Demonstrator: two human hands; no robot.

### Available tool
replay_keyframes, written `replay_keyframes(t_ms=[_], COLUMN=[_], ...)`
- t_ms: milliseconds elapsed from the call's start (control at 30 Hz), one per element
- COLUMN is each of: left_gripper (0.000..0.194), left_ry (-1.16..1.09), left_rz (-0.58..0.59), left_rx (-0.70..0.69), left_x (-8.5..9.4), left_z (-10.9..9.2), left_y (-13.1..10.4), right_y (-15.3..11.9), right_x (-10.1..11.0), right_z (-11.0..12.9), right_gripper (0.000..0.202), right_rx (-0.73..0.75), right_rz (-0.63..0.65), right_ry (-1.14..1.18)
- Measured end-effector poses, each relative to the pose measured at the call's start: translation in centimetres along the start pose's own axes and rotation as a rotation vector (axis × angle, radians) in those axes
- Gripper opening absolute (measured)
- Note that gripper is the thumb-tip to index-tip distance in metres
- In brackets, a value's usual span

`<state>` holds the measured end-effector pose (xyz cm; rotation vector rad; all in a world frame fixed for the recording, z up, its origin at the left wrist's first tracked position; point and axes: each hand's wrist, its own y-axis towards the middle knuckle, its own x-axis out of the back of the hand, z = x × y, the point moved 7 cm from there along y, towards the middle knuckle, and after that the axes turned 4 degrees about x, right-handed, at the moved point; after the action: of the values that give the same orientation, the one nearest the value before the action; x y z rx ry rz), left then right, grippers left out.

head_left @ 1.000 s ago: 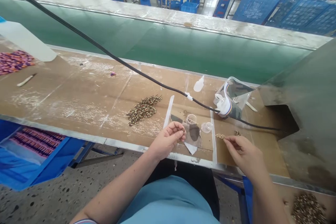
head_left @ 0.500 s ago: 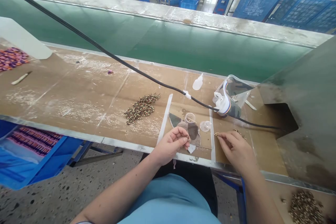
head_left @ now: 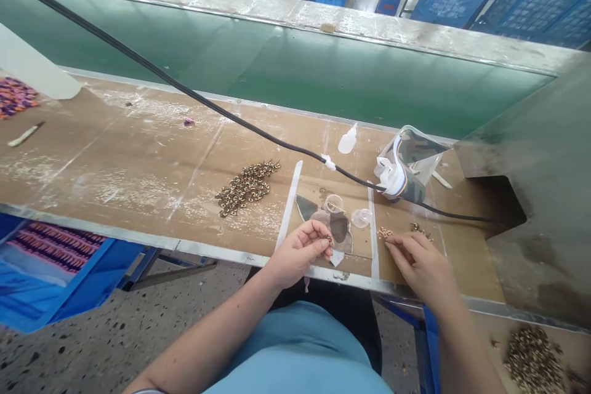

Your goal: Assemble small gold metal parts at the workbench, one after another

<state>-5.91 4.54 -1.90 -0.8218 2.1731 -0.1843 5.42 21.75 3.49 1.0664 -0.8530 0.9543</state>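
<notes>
My left hand point(head_left: 308, 250) is closed in a pinch above the front of the work surface. Between its thumb and fingertips is a small brown piece point(head_left: 329, 240) with a reddish spot, too small to name. Below and behind it lies a camouflage-patterned cloth scrap point(head_left: 340, 229) with a round clear dish point(head_left: 333, 204) on it. My right hand point(head_left: 419, 261) has its thumb and forefinger pressed together at a little heap of pale beads point(head_left: 384, 233). Whether a bead is caught in that pinch is hidden. Several dark-and-gold pieces point(head_left: 421, 232) lie just behind the right fingers.
A black cable point(head_left: 286, 146) crosses above the bench. Left sits a pile of brown-and-gold pieces point(head_left: 244, 188); a second clear dish point(head_left: 361, 217), a white squeeze bottle point(head_left: 348, 140) and a clear bag point(head_left: 410, 163) stand around. A metal housing point(head_left: 540, 197) bounds the right side.
My right fingertips have shifted slightly right, so more of the pale bead heap shows. My left hand keeps its pinch almost in place. The camera view has moved a little.
</notes>
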Motion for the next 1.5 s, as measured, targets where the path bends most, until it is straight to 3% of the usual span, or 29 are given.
replay_keyframes(t_ms=[300,600,900,1067,1233,1500], left_gripper=[0.034,0.034,0.03,0.033,0.035,0.037], left_ry=[0.002,-0.01,-0.03,-0.095,-0.127,-0.184], left_rz=[0.003,-0.019,-0.003,0.003,-0.008,-0.033], left_rx=[0.003,0.0,-0.028,-0.028,-0.022,-0.014], left_x=[0.1,0.0,0.0,-0.4,-0.2,0.1], left_z=[0.1,-0.1,0.2,0.2,0.2,0.4], left_y=[0.0,-0.1,0.1,0.2,0.3,0.4], right_y=[0.2,0.7,1.3,2.0,3.1,3.0], right_x=[-0.1,-0.5,-0.9,-0.3,-1.6,-2.1], right_z=[0.1,0.8,1.1,3.9,7.2,7.1], right_gripper=[0.031,0.035,0.038,0.025,0.017,0.015], right_rx=[-0.001,0.149,0.157,0.125,0.123,0.069], right_rz=[-0.017,0.032,0.065,0.013,0.016,-0.103], right_ry=[-0.043,-0.148,-0.183,0.026,0.225,0.28])
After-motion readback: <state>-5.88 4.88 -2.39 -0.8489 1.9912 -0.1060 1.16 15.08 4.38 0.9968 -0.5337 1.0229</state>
